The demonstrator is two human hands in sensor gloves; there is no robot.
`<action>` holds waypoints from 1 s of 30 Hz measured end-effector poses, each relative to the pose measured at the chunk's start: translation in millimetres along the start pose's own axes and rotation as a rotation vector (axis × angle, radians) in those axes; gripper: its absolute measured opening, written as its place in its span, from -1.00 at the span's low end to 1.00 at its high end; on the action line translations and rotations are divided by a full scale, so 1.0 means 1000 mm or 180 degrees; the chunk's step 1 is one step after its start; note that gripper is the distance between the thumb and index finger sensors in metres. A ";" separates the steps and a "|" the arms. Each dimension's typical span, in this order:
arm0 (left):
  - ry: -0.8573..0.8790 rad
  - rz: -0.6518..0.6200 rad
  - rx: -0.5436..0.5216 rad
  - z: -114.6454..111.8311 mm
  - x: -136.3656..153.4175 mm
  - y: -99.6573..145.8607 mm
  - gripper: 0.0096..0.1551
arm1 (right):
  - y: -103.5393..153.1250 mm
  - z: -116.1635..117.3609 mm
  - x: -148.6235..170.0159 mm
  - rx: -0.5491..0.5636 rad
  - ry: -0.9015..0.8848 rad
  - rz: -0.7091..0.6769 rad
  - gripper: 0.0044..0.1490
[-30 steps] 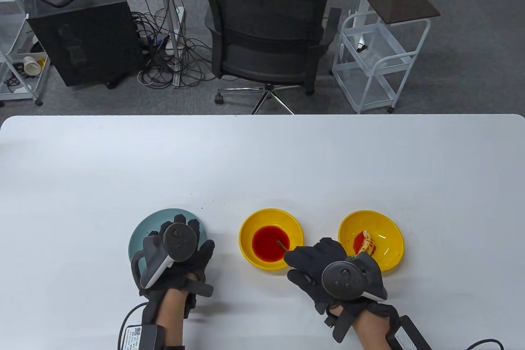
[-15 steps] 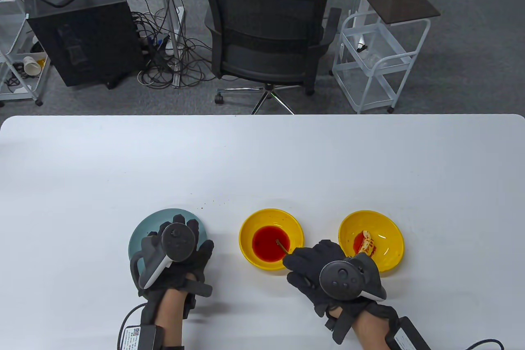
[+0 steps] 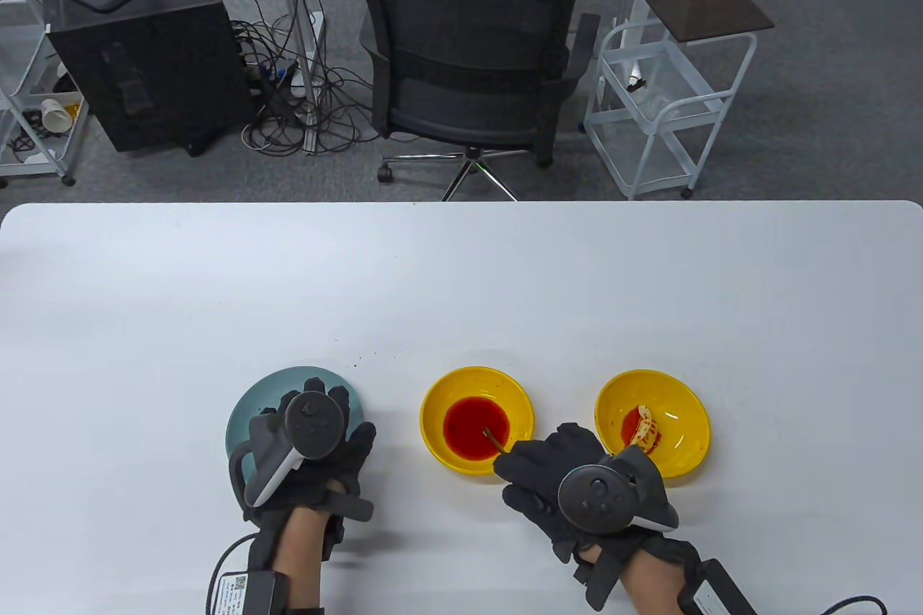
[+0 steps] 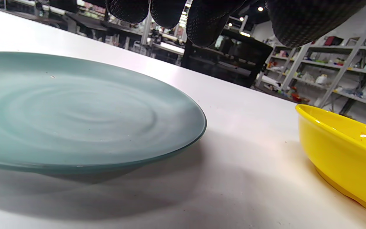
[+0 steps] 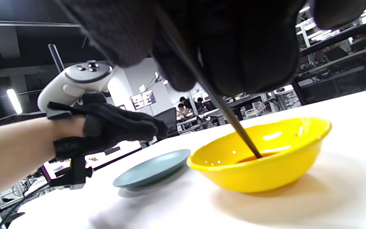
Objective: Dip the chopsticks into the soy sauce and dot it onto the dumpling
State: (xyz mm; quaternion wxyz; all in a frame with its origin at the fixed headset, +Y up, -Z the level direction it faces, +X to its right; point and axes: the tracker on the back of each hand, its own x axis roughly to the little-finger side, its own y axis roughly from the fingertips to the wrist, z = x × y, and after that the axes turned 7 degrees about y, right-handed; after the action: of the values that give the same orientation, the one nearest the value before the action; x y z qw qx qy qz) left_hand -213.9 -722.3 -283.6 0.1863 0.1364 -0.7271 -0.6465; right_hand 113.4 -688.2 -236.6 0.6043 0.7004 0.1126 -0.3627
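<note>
While the right hand (image 3: 570, 474) grips the chopsticks (image 3: 495, 439), their tips sit in the red soy sauce (image 3: 476, 427) pooled in the middle yellow bowl (image 3: 440, 391); from the hand the sticks run out toward 10 o'clock, and the right wrist view shows the dark shaft (image 5: 233, 122) slanting down from closed gloved fingers (image 5: 253, 47) into the bowl (image 5: 259, 171). At 3 o'clock of that bowl, apart from it, stands a second yellow bowl (image 3: 685, 391) with the dumpling (image 3: 647, 426) inside, lying on a red smear. At 9 o'clock of the sauce bowl lies a blue-green plate (image 3: 249, 406); the left hand (image 3: 310, 442) hovers over its near half, fingers spread and relaxed, holding nothing. Left wrist view: fingertips (image 4: 202, 28) hang above the plate (image 4: 75, 111), not touching. All dishes rest on a white table (image 3: 461, 283). A black office chair (image 3: 469, 60) stands beyond the far edge at 12 o'clock.
</note>
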 end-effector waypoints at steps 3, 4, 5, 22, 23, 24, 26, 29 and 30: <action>0.0008 0.0003 -0.0005 0.000 0.000 0.000 -0.09 | 0.003 -0.009 0.001 0.0145 -0.0039 -0.0012 -0.38; 0.0007 0.0004 -0.0008 0.001 0.001 0.000 -0.08 | 0.005 -0.014 0.002 0.0218 -0.0063 -0.0004 -0.38; 0.0009 0.0004 -0.0012 0.001 0.001 0.000 -0.09 | 0.007 -0.021 0.004 0.0312 -0.0102 0.0012 -0.38; 0.0000 0.0012 0.0012 0.000 0.000 0.000 -0.09 | 0.059 -0.100 0.070 0.1177 -0.0375 0.0916 -0.43; -0.0003 0.0015 0.0014 0.000 0.000 0.000 -0.09 | 0.061 -0.101 0.074 0.1153 -0.0352 0.0991 -0.44; -0.0002 0.0021 0.0018 0.000 0.000 0.000 -0.09 | 0.063 -0.102 0.078 0.1120 -0.0328 0.1084 -0.44; 0.0004 0.0023 0.0018 0.000 0.000 0.000 -0.09 | 0.067 -0.104 0.085 0.1055 -0.0310 0.1235 -0.44; -0.0005 0.0023 0.0022 0.000 0.000 0.000 -0.09 | 0.073 -0.106 0.096 0.0917 -0.0306 0.1504 -0.45; -0.0002 0.0023 0.0023 0.000 0.000 0.000 -0.09 | 0.075 -0.106 0.099 0.0894 -0.0318 0.1568 -0.45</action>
State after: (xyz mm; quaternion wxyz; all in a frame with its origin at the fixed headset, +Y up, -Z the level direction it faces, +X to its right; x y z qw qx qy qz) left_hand -213.7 -722.0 -283.8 0.1880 0.1343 -0.7300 -0.6433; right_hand 267.9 -635.4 -242.2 0.5761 0.7648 -0.1421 -0.2511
